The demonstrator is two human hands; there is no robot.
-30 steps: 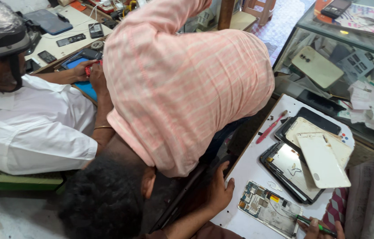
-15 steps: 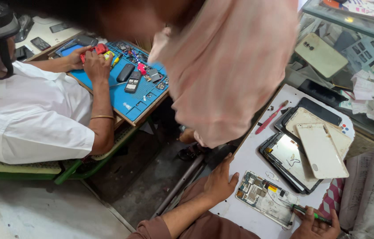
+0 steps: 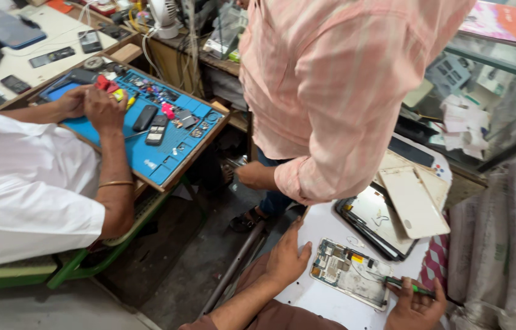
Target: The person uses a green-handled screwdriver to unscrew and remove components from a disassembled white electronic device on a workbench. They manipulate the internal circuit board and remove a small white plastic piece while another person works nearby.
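Screwdriver (image 3: 409, 285) pinched in right hand (image 3: 415, 307), long axis level, tip pointing left onto board (image 3: 351, 273); left hand (image 3: 287, 260) flat, open.

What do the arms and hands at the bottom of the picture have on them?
Both arms are bare from the hands up the forearms, with no gloves, rings or watch showing. The left hand and right hand have short nails. Brownish-maroon cloth shows by the left elbow; whether it is a sleeve is unclear.

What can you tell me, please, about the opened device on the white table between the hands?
The opened device is a flat rectangle with rounded corners and a pale frame, lying face down with its green boards and metal shields exposed. It rests on the white table. The left hand lies beside its left edge; the right hand holds a green-handled tool to its right side.
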